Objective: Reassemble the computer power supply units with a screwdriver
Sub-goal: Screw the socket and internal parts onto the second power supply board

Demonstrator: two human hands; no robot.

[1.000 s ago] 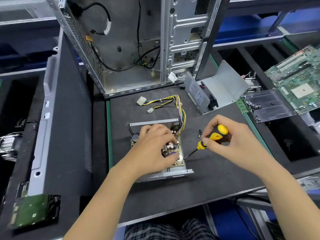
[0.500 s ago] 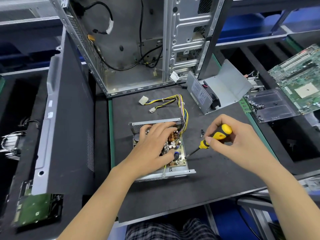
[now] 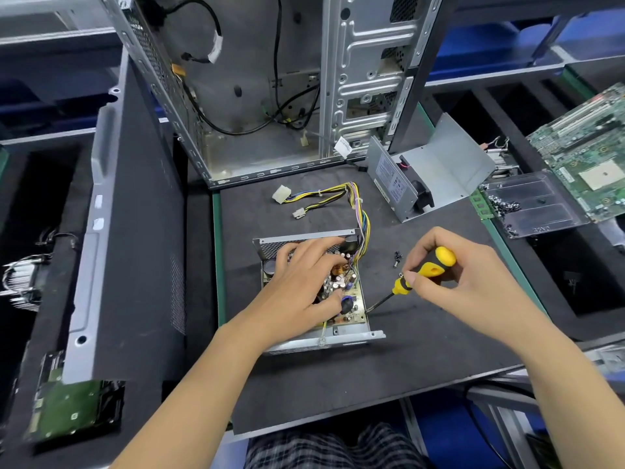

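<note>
Yellow and black, the screwdriver (image 3: pixel 424 271) sits pinched in the fingers (image 3: pixel 411 277) of the right hand (image 3: pixel 466 282), its tip at the right edge of the circuit board (image 3: pixel 353 308), close to the near right corner. A second ago the left hand (image 3: pixel 304 282) covered more of that corner; it has since drawn back a little, so the board around the tip shows more plainly, while the tip has hardly moved. The left hand's fingers lie spread and flat across the components, pressing the board down in the open power supply (image 3: pixel 318 336), which sits in the middle of the dark surface (image 3: pixel 422 350). A loose screw (image 3: pixel 397 258) lies just beyond the right hand. Likely the corner screw is being driven, and the metal cover (image 3: pixel 436 170) farther back is not yet refitted.
</note>
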